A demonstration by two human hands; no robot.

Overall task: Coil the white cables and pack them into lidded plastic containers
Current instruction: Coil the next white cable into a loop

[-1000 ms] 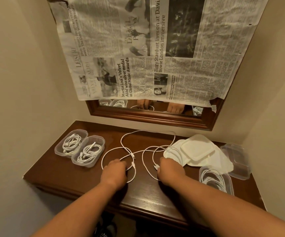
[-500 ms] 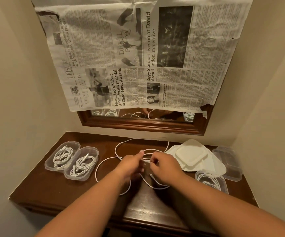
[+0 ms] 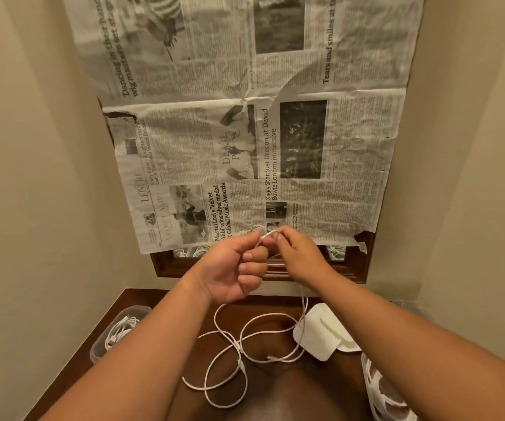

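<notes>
- Head view: a dark brown glossy wooden tabletop (image 3: 290, 396) fills a narrow niche between plain beige walls (image 3: 32, 177).
- On the back wall, black-and-white newspaper sheets (image 3: 245, 162) cover most of a mirror in a moulded brown wooden frame (image 3: 166, 268). Only a thin strip of glass shows under the paper, and it reflects white coils.
- At the left edge of the tabletop stands an open-topped clear oblong plastic container (image 3: 114, 332), partly hidden by the left forearm, with coiled white cable inside.
- At the lower right, another clear plastic container (image 3: 381, 393) holds a white coil. It is cut off by the picture's edge and by the right forearm.
- Right of centre, a stack of flat translucent white plastic lids (image 3: 321, 332) lies on the tabletop.
- A long loose white cable (image 3: 230, 360) sprawls in several overlapping loops on the tabletop between the 2 forearms, with small connectors showing along it. 1 strand rises past the lids to the hands.
- Both hands are well above the tabletop, in front of the newspaper's lower edge.
- The left hand (image 3: 233, 268) pinches the cable between thumb and forefinger, and its other 3 fingers are curled toward the palm.
- The right hand (image 3: 299, 253), its back toward the camera, grips the same cable at its fingertips.
- A short arch of cable bridges the 2 hands, which are just beside each other.
</notes>
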